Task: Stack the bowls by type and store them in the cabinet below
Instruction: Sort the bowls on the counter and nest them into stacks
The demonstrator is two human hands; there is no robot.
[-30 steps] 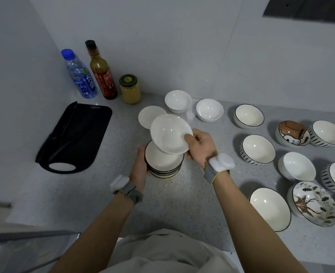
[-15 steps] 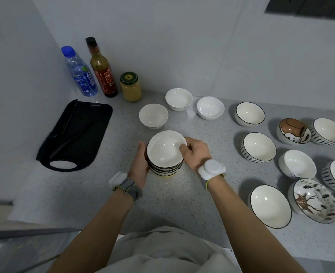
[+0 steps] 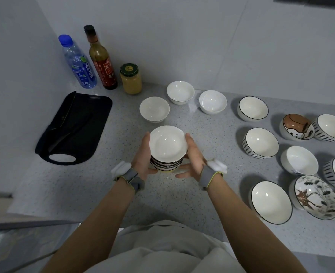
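A stack of bowls [image 3: 167, 152] stands on the grey counter [image 3: 212, 146] in front of me, a plain white bowl on top of dark-striped ones. My left hand [image 3: 143, 158] presses against its left side and my right hand [image 3: 194, 156] against its right side, fingers curled around the stack. Three plain white bowls sit behind it: one [image 3: 154, 109], one [image 3: 180, 92] and one [image 3: 213, 101]. To the right lie black-rimmed white bowls [image 3: 252, 108], striped bowls [image 3: 260, 142], a brown cartoon bowl [image 3: 296, 127] and a deer-pattern bowl [image 3: 315, 197].
A black cutting board [image 3: 74, 127] lies at the left. A water bottle [image 3: 78, 63], a dark sauce bottle [image 3: 100, 58] and a yellow jar [image 3: 130, 78] stand against the back wall. The counter's front edge runs just before my body.
The white bowl held in my right hand came down onto the stack. My right hand let go of its rim and moved to the stack's right side; both hands now grip the stack.
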